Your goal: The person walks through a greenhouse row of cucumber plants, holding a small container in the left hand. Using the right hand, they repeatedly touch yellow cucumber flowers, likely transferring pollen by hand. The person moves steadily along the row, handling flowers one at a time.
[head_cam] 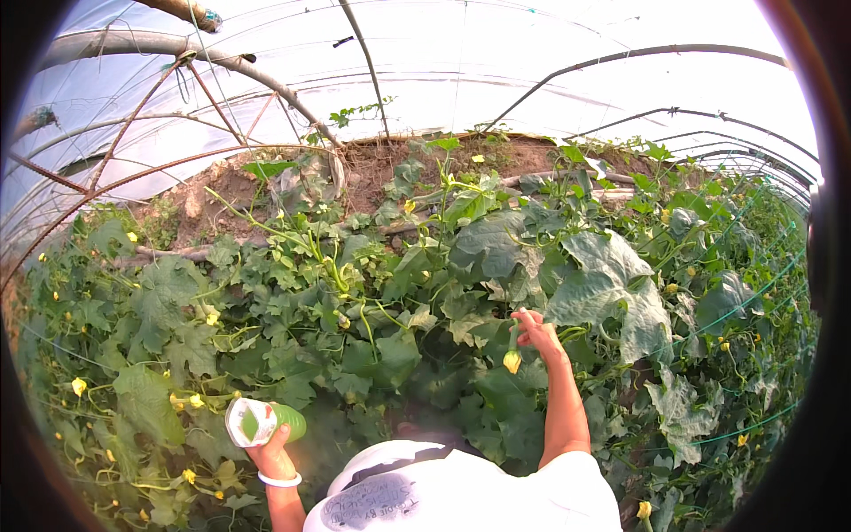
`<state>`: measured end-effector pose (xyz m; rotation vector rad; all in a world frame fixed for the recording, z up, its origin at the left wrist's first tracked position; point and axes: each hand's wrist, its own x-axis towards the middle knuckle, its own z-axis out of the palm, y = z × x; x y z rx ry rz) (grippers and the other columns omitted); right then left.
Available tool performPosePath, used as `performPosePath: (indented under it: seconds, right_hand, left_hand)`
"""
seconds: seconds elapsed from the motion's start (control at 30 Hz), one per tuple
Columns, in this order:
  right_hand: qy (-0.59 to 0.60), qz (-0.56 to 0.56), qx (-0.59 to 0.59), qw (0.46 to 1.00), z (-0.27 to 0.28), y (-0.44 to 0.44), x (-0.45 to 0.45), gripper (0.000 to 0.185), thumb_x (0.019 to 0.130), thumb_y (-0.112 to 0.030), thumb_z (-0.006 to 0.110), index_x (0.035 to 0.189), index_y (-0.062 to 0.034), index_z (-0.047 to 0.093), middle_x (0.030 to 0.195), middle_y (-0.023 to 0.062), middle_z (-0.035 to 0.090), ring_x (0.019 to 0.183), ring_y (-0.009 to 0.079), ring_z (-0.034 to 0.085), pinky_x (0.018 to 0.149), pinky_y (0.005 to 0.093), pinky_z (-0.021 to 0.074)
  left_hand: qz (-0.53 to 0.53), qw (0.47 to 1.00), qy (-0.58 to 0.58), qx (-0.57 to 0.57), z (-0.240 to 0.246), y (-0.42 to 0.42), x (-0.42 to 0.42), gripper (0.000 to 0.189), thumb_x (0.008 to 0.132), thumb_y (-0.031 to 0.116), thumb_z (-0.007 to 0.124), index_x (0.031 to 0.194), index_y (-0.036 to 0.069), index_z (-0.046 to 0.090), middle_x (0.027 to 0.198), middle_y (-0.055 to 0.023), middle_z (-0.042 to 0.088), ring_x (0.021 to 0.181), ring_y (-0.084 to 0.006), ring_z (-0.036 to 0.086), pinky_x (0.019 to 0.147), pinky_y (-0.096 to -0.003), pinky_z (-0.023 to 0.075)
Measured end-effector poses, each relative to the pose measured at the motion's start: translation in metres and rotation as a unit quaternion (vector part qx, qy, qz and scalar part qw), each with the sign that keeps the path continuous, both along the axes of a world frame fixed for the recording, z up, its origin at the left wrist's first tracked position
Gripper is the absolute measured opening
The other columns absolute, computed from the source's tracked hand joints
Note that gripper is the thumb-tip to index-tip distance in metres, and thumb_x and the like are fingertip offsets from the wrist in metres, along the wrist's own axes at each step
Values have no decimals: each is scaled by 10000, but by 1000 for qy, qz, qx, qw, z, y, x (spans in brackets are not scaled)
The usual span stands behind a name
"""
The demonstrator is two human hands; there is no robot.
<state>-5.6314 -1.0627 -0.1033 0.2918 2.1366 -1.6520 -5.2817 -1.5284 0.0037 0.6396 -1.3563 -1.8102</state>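
Note:
My left hand [272, 453] grips a cut-open plastic container [249, 422] with green liquid inside; a white band circles that wrist. Over at centre right, my right hand [540, 334] has its fingers around a small young gourd fruit [513, 336], with a yellow blossom [512, 362] hanging at its lower end. Whether the fruit is still joined to the vine cannot be seen. Right beside that hand spreads a big pale green leaf [608, 292]. Dense vine leaves [392, 352] fill the space between my two hands.
Rusty rebar bracing [136, 120] and a thick curved pole [153, 43] stand at upper left under the plastic film roof [565, 40]. Behind the vines rises an earth bank [372, 166]. Green twine [744, 306] runs through the plants on the right. Yellow flowers [79, 386] dot the left side.

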Motion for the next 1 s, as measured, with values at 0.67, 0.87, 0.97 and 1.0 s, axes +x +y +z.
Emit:
performPosePath:
  seconds: [0.67,0.87,0.97,1.0]
  right_hand:
    - [163,77,308,934,63,-9,-250,898,801,-97,578,1581,-184,140,1375,260,531,1019,360,645,744,435,546]
    - [288,232,451,812,30,103,-275,1001,801,-95,675,1584,-306,87,1284,165,570,932,291,650,692,437,581]
    - [49,-14,220,974,13,127,-270,975,841,-77,651,1564,-365,64,978,89,552,724,209,577,542,382,498]
    - [59,-50,116,990,12,128,-261,968,854,-71,643,1557,-385,56,875,64,546,655,182,552,492,364,470]
  left_hand:
    - [111,990,-89,17,-5,15,42,699,779,23,744,1411,6,447,1307,-158,584,1199,-283,569,1066,-442,423]
    - [127,988,-88,27,-14,13,46,691,764,17,728,1396,5,449,1285,-149,589,1201,-289,550,1063,-427,398]
    - [127,987,-90,41,-11,11,45,680,761,11,730,1384,1,460,1277,-150,592,1191,-287,557,1053,-423,412]
    - [129,987,-79,48,-9,11,44,675,748,-2,733,1371,0,473,1267,-148,597,1176,-281,567,1044,-417,427]
